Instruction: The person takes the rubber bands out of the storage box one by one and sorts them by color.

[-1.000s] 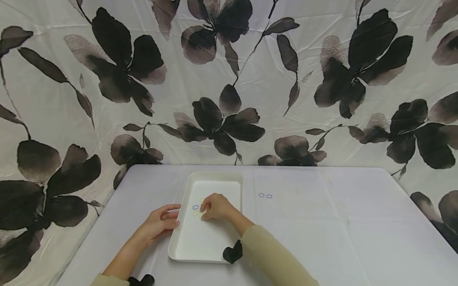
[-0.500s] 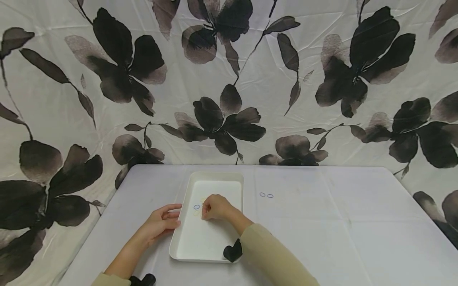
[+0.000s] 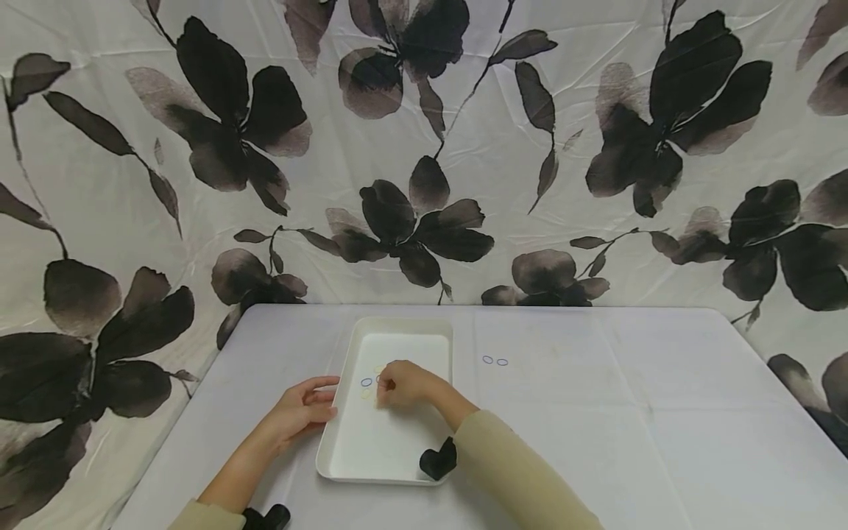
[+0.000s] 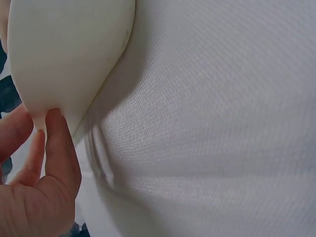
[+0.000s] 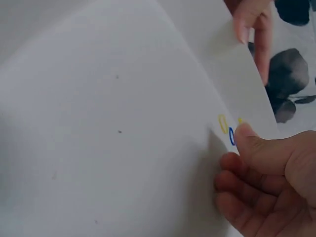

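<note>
My left hand (image 3: 301,408) grips the left rim of a white rectangular tray (image 3: 338,464), with its thumb and fingers on either side of the edge in the left wrist view. My right hand (image 3: 407,384) is low over the middle of the tray, fingers curled and fingertips close together. Small thin rings lie by its fingertips: a blue ring (image 3: 366,382) and a yellow ring (image 3: 367,394) just left of them. The right wrist view shows another yellow ring (image 5: 223,124) beside the thumb. Whether a ring is between the fingertips is hidden.
Two more blue rings (image 3: 495,361) lie on the white-covered table (image 3: 596,427), right of the tray. Black wrist devices (image 3: 439,460) are on both wrists, the right one over the tray's near right corner. A floral curtain (image 3: 411,147) hangs behind the table.
My right thumb and index finger, apart a second ago, have come together among the rings. A yellow ring beside them is now hidden in the head view. The left hand keeps its place.
</note>
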The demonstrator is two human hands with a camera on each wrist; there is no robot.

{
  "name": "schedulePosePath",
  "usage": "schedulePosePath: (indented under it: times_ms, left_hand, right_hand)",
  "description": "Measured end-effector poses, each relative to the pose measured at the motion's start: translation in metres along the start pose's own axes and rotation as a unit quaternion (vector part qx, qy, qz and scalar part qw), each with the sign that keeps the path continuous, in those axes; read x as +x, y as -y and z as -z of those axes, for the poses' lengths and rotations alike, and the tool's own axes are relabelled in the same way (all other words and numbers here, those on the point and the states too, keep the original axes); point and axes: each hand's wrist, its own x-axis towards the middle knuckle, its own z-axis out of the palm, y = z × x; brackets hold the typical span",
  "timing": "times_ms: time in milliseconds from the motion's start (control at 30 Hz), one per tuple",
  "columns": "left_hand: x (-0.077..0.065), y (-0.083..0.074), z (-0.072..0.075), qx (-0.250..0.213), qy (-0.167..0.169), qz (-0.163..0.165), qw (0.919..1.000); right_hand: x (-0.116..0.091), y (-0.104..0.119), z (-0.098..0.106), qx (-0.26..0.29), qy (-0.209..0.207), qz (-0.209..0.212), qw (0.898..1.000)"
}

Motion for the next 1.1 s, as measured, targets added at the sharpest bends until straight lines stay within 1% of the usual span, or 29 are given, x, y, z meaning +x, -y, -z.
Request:
schedulePosePath:
  times_ms: [100,267,367,467,567,800,967,1100]
  left_hand:
    - [-0.001,0.000,0.000,0.002,-0.004,0.001,1.0000]
    - [-0.001,0.000,-0.001,0.005,-0.007,0.003,1.0000]
    - [0.000,0.000,-0.001,0.010,-0.006,0.002,0.9999]
    - [0.000,0.000,-0.001,0.013,-0.005,0.002,0.9999]
    - [0.000,0.000,-0.001,0.007,-0.004,0.001,1.0000]
    - [0.000,0.001,-0.001,-0.001,0.000,-0.001,1.0000]
    - [0.000,0.001,-0.001,-0.002,0.001,0.000,1.0000]
    - [0.000,0.001,-0.001,-0.006,0.003,0.001,1.0000]
  right_hand:
    - [-0.001,-0.004,0.003,0.056,-0.009,0.000,0.998]
    - [-0.006,-0.006,0.007,0.117,-0.016,-0.001,0.993]
    - [-0.011,-0.007,0.010,0.162,-0.023,-0.010,0.987]
    - [-0.015,-0.010,0.012,0.193,-0.040,-0.015,0.980]
    - [-0.017,-0.014,0.014,0.212,-0.057,-0.019,0.975]
    - [-0.020,-0.022,0.016,0.253,-0.091,-0.048,0.962]
    - [-0.024,-0.023,0.020,0.288,-0.111,-0.063,0.949]
    - [-0.028,-0.026,0.024,0.312,-0.135,-0.079,0.937]
